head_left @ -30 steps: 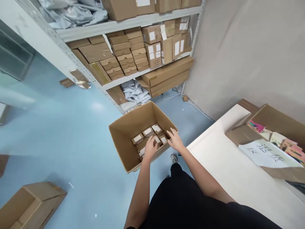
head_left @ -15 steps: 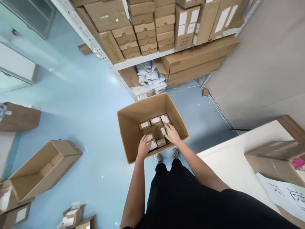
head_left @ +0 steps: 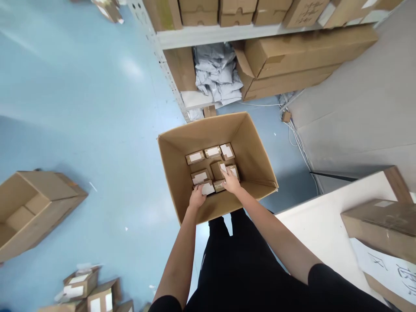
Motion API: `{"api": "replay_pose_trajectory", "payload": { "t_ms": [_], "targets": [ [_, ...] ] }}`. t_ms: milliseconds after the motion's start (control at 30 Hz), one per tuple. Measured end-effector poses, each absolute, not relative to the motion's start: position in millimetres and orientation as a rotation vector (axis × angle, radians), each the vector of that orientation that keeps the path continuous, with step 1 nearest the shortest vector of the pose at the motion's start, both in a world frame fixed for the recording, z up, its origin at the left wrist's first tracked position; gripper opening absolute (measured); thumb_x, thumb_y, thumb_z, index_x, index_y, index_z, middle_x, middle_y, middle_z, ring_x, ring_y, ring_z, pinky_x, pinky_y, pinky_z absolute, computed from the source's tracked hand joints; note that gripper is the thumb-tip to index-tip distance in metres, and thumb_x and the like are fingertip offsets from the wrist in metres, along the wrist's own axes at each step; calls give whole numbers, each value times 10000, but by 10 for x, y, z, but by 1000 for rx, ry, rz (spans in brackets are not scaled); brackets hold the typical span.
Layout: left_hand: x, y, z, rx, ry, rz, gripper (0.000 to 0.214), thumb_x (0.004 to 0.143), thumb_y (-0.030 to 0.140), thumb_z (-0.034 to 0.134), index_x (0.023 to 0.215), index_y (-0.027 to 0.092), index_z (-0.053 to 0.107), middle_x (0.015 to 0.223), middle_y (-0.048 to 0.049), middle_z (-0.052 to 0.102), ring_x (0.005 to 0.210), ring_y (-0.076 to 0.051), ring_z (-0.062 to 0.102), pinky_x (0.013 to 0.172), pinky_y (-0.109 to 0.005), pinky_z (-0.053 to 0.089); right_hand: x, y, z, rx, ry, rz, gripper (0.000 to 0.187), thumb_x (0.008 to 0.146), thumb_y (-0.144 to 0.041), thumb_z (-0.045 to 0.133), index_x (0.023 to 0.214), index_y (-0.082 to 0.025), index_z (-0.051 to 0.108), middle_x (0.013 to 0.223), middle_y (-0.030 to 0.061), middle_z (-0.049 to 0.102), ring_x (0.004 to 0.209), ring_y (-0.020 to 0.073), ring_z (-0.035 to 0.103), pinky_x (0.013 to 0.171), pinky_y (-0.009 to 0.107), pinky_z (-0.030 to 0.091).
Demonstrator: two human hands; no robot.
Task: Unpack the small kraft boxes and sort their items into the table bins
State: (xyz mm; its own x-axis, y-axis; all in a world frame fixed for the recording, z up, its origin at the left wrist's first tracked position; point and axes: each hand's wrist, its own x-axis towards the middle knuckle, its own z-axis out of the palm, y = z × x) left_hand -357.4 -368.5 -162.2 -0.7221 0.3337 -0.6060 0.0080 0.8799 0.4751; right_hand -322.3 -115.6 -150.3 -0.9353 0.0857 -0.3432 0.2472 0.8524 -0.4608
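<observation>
A deep open cardboard carton [head_left: 260,143] stands before me, with several small brown boxes bearing white labels on its bottom. My left hand [head_left: 197,197] reaches inside, its fingers lying on the near-left labelled box [head_left: 208,188]. Just behind that one is another labelled box [head_left: 200,177]. My right hand [head_left: 232,182] is over the right part of the group, fingers stretched and apart, touching a tilted small box [head_left: 217,170]. Its palm partly covers a taped box [head_left: 219,186]. Along the far side sit three more labelled boxes, one being the far-right box [head_left: 227,151].
A metal shelf [head_left: 208,37] with cardboard boxes and grey-white plastic mailers [head_left: 217,71] rises behind the carton. To the right are a white table [head_left: 312,216] and a wall with cables [head_left: 297,143]. An open carton [head_left: 42,203] and smaller boxes [head_left: 100,297] lie left on the blue floor.
My view has shifted closer and lower over the carton. Both hands have gone deeper inside, the left settling on the near-left box. The small boxes keep about the same arrangement.
</observation>
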Motion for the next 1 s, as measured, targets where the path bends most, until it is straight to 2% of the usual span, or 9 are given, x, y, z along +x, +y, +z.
{"api": "replay_pose_trajectory", "payload": {
  "t_ms": [167, 267, 400, 600, 800, 933, 1000],
  "targets": [
    [-3570, -3751, -2170, 150, 2223, 501, 683, 882, 200, 667, 1542, 181, 496, 1643, -205, 440, 1445, -340, 521, 1177, -450, 441, -3393, -1194, -2145, 320, 2513, -645, 781, 889, -181, 681, 1620, -216, 407, 1687, 170, 348, 1474, 308, 435, 1190, 452, 405],
    [-3598, -3626, -2596, 134, 2128, 474, 720, 878, 224, 705, 1561, 203, 477, 1649, -186, 438, 1459, -333, 508, 1197, -418, 414, -3481, -1138, -2519, 355, 2340, -578, 816, 904, -171, 688, 1646, -235, 356, 1712, 150, 299, 1499, 296, 400, 1204, 430, 381],
    [-3652, -3284, -3288, 152, 2022, 450, 760, 870, 239, 741, 1574, 222, 456, 1658, -172, 421, 1453, -325, 512, 1195, -387, 402, -3571, -1037, -3087, 375, 2231, -567, 853, 917, -183, 708, 1668, -255, 310, 1741, 136, 232, 1529, 303, 351, 1217, 410, 357],
    [-3645, -2744, -4419, 125, 1914, 431, 795, 873, 263, 736, 1597, 231, 410, 1687, -172, 362, 1406, -326, 554, 1147, -395, 439, -3523, -929, -4105, 386, 2186, -564, 839, 916, -190, 723, 1656, -251, 333, 1731, 136, 250, 1522, 301, 349, 1206, 399, 361],
    [-3431, -2507, -5465, 75, 1928, 496, 834, 805, 205, 787, 1565, 210, 444, 1595, -180, 483, 1349, -318, 588, 1124, -401, 463, -3274, -778, -5120, 408, 2107, -569, 849, 903, -206, 753, 1648, -240, 348, 1724, 171, 243, 1442, 327, 447, 1160, 403, 404],
    [-3264, -2508, -5963, -32, 1930, 464, 854, 776, 228, 824, 1549, 193, 464, 1485, -197, 580, 1309, -332, 601, 1085, -415, 480, -3016, -712, -5698, 478, 1967, -601, 982, 891, -246, 790, 1693, -248, 223, 1745, 218, 117, 1438, 351, 461, 1155, 427, 392],
    [-3200, -2499, -6116, -85, 1919, 459, 865, 771, 253, 836, 1552, 192, 468, 1444, -189, 620, 1298, -317, 602, 1073, -398, 475, -2891, -715, -5917, 525, 1906, -671, 1043, 868, -261, 805, 1703, -253, 179, 1733, 225, 149, 1429, 344, 481, 1158, 429, 399]
  ]
}}
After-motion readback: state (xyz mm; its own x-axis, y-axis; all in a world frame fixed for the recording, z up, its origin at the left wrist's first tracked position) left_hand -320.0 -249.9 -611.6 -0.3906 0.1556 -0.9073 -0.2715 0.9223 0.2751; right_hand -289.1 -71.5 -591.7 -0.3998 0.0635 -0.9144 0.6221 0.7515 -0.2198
